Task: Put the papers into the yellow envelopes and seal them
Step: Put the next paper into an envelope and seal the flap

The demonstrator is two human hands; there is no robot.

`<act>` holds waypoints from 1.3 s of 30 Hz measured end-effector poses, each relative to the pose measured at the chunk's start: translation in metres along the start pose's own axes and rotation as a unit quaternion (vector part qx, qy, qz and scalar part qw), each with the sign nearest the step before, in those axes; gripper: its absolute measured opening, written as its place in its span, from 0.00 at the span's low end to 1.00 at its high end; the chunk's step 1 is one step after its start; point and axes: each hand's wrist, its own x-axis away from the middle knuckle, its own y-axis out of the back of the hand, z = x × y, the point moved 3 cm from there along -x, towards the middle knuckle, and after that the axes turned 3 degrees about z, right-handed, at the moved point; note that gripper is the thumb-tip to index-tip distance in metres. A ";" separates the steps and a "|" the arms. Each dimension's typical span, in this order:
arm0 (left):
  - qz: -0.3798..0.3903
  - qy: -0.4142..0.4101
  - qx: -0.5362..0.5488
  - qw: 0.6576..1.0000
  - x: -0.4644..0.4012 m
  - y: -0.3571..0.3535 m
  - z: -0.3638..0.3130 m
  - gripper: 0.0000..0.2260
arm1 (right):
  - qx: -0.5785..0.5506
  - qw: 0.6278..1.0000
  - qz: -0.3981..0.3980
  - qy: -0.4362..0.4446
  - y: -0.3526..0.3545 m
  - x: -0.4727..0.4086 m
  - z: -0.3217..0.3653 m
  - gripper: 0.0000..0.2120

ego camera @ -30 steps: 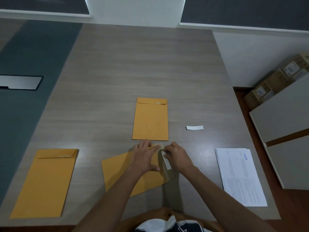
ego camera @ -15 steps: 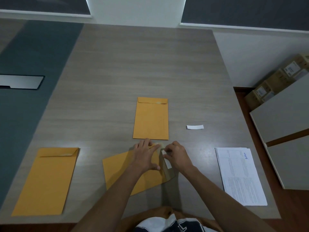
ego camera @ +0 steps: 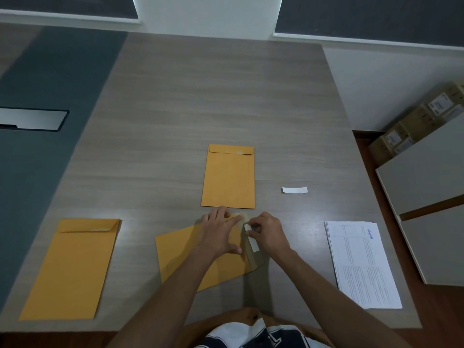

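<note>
While left hand (ego camera: pixel 221 233) presses flat, fingers spread, on tilted yellow envelope (ego camera: pixel 190 257) at table's near centre, right hand (ego camera: pixel 267 234) pinches white strip (ego camera: pixel 251 241) on its open flap (ego camera: pixel 252 249), at 3 o'clock of left hand. Second envelope (ego camera: pixel 228 178) at 12 o'clock, third envelope (ego camera: pixel 72 270) at 9, papers (ego camera: pixel 361 264) at 3. Loose white strip (ego camera: pixel 294 190) at 1 o'clock. Grey wood table (ego camera: pixel 200 96); cardboard boxes (ego camera: pixel 414 124) by wall, 2 o'clock.

Two bare forearms enter from the lower edge, ending in the left hand (ego camera: pixel 218 233) and right hand (ego camera: pixel 267 233), with no sleeves, watch or rings visible. At bottom centre, a white garment (ego camera: pixel 253 335) bears dark navy markings.
</note>
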 end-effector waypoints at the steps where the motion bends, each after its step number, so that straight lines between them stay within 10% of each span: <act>1: 0.000 -0.001 0.000 1.000 0.000 0.000 0.000 0.43 | -0.006 1.000 -0.002 -0.002 0.000 0.000 -0.001 0.11; 39: 0.004 0.002 0.004 1.000 0.000 0.001 0.000 0.43 | -0.042 0.999 0.011 -0.014 0.003 -0.006 0.001 0.09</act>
